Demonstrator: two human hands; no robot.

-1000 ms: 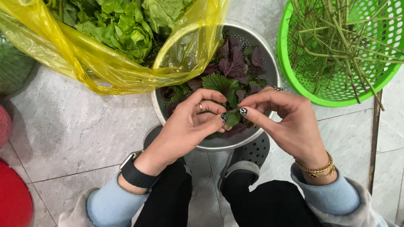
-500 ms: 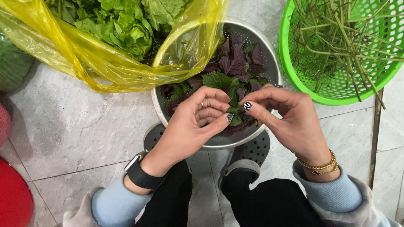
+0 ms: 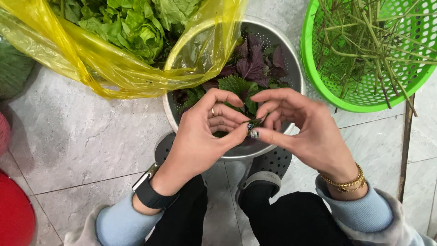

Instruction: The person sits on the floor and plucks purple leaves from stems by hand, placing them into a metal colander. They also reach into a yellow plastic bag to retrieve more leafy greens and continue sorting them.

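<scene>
Head view: left hand (image 3: 205,136) and right hand (image 3: 302,127) pinch a small herb sprig (image 3: 253,122) between fingertips above the metal colander (image 3: 291,68); a loosened grip could drop it among the leaves.

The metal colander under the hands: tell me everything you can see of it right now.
The metal colander is a round bowl of dull silver metal, its inner wall dotted with small holes. It stands upright on the grey tiled floor, just beyond the person's grey clogs. Purple and green leaves lie in it. A yellow plastic bag of greens drapes over its left rim. Both hands hover above its near edge, hiding part of it.
</scene>
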